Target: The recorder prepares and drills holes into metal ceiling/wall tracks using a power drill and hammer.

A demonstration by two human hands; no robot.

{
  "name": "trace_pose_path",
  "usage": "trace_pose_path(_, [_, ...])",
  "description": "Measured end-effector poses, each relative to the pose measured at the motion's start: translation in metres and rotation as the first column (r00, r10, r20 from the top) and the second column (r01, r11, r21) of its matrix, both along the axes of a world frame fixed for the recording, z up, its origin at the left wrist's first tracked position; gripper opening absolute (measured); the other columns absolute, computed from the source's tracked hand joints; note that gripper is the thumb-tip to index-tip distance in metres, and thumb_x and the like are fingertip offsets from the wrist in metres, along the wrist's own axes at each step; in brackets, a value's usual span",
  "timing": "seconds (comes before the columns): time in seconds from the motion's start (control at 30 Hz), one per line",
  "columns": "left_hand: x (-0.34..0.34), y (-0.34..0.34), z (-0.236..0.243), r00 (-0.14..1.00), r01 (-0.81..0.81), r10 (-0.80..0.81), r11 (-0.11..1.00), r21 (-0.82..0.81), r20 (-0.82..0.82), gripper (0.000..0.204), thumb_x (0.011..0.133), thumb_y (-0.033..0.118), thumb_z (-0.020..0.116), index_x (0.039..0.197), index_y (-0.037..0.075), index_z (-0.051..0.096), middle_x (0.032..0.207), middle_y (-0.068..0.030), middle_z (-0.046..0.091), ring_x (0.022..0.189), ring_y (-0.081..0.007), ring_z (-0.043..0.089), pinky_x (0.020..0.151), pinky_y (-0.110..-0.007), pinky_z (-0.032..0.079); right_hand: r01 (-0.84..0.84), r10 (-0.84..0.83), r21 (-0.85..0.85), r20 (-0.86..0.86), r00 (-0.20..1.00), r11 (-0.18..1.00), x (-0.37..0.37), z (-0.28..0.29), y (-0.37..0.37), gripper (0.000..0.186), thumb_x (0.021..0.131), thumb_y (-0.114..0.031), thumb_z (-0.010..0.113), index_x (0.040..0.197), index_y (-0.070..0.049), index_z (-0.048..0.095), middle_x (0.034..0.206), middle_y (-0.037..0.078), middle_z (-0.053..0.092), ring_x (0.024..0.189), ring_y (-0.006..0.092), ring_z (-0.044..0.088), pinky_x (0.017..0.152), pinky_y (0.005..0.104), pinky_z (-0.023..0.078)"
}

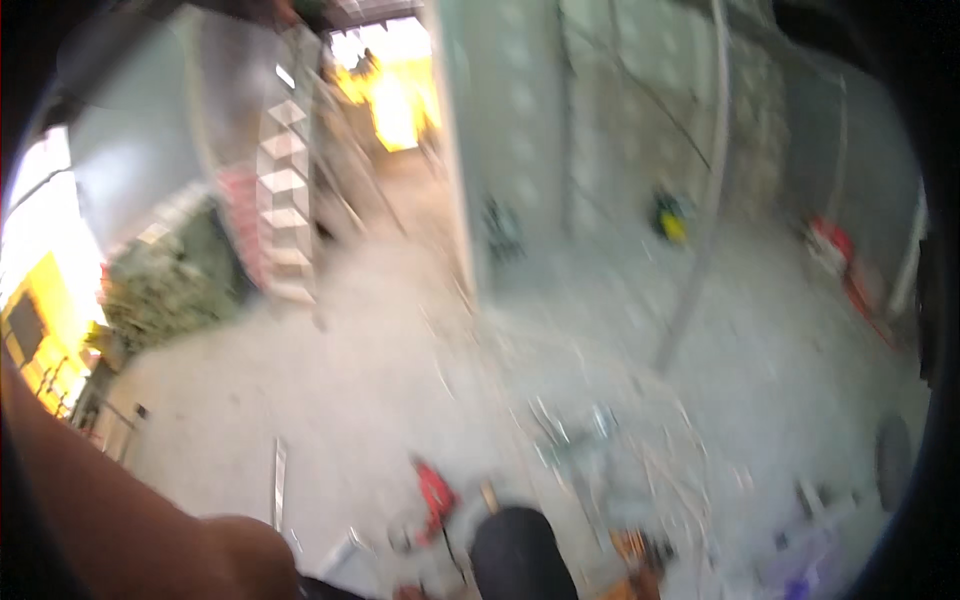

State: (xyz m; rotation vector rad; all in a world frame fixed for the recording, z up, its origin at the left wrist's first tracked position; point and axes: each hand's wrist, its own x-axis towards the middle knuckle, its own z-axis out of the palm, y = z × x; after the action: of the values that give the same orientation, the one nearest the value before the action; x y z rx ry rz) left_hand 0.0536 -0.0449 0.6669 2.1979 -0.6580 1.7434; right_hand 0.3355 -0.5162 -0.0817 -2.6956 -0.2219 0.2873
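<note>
My bare left arm (150, 500) reaches in from the left rim and bends near the lower edge. A sliver of skin, seemingly my left hand (410, 592), shows at that edge, its fingers cut off from view. Close by, a red power tool (436, 497) with a dark cord lies on the floor. My dark-clothed knee (520, 555) rises at bottom middle. To its right, what looks like my right hand (645, 584) is smeared by motion beside an orange-and-black object (632, 545). Whether it grips that object is unclear.
A metal strip (279, 485) lies on the dusty floor at left. Loose cables (660, 470) and metal pieces (560, 425) litter the right side. A pole (705, 220) leans before the plasterboard wall (515, 130). A folding ladder (285, 200) and a filled green sack (175, 285) stand back left.
</note>
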Motion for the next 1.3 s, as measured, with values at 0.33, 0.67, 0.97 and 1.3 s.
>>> trace_pose_path(0.33, [-0.034,-0.034,0.045,0.964,-0.035,-0.009,0.987,0.157,0.267,0.051,0.093,0.034,0.062,0.126,-0.005,0.055,0.129,-0.0203,0.057,0.116,-0.0349,0.058,0.095,-0.043,0.047,0.526,-0.400,0.713,-0.361,0.842,0.464,-0.052,0.250,0.121,0.065,0.077,-0.031,0.081,0.122,0.007,0.053,0.095,0.018,0.063,0.061,0.0271,0.058,0.048,0.0383,0.044])
trace_pose_path(0.67, [0.025,-0.104,0.072,0.891,0.371,-0.435,0.863,0.344,0.130,0.043,0.092,0.028,0.064,0.119,-0.004,0.058,0.123,-0.0209,0.060,0.112,-0.0348,0.059,0.091,-0.043,0.048,-0.617,0.581,0.715,0.668,0.464,-0.330,-0.073,0.736,0.277,0.036,0.096,-0.032,0.059,0.113,-0.001,0.069,0.112,0.011,0.067,0.108,0.0254,0.062,0.097,0.0360,0.046])
trace_pose_path(0.97, [0.096,-0.198,0.091,0.361,0.893,-0.892,0.246,0.378,-0.273,0.035,0.091,0.023,0.065,0.114,-0.004,0.062,0.118,-0.0214,0.062,0.108,-0.0347,0.060,0.088,-0.042,0.049,-0.255,0.264,0.194,0.924,-0.278,-0.947,-0.155,0.885,0.286,0.050,0.098,-0.042,0.054,0.119,0.002,0.063,0.115,0.016,0.065,0.112,0.0278,0.059,0.100,0.0437,0.044])
trace_pose_path(1.3, [0.086,-0.304,0.078,-0.274,0.778,-0.835,-0.485,0.400,-0.478,0.027,0.090,0.017,0.067,0.107,-0.004,0.066,0.112,-0.0220,0.065,0.104,-0.0347,0.062,0.084,-0.041,0.050,-0.185,-0.066,-0.143,0.926,-0.371,-0.972,-0.193,0.911,0.256,0.046,0.096,-0.039,0.056,0.116,0.001,0.063,0.108,0.017,0.066,0.107,0.0286,0.061,0.096,0.0474,0.048])
